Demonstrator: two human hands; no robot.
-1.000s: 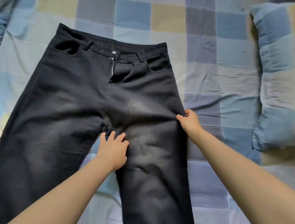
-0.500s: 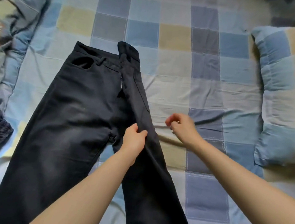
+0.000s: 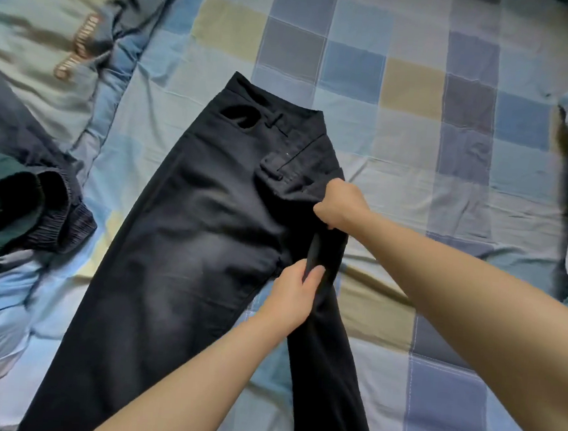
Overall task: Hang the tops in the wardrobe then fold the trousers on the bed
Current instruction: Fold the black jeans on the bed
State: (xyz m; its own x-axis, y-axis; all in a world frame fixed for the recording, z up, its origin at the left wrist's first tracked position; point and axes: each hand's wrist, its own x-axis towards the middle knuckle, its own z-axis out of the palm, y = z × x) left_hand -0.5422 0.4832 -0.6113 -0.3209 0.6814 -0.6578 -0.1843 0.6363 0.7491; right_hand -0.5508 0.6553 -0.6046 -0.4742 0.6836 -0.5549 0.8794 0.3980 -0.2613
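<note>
Bed (image 3: 421,90): trousers (image 3: 188,242) now folded lengthwise.

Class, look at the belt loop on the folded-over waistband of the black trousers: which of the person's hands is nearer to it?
Right. The right hand grips the trousers just beside and below the belt loop. The left hand pinches the fabric lower down, near the crotch, farther away.

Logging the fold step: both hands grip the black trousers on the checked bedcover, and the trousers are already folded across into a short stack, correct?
Not quite. The head view shows both the left hand and right hand gripping the black trousers on the checked bedcover, but they are only folded lengthwise, one leg over the other, still at full length.
</note>
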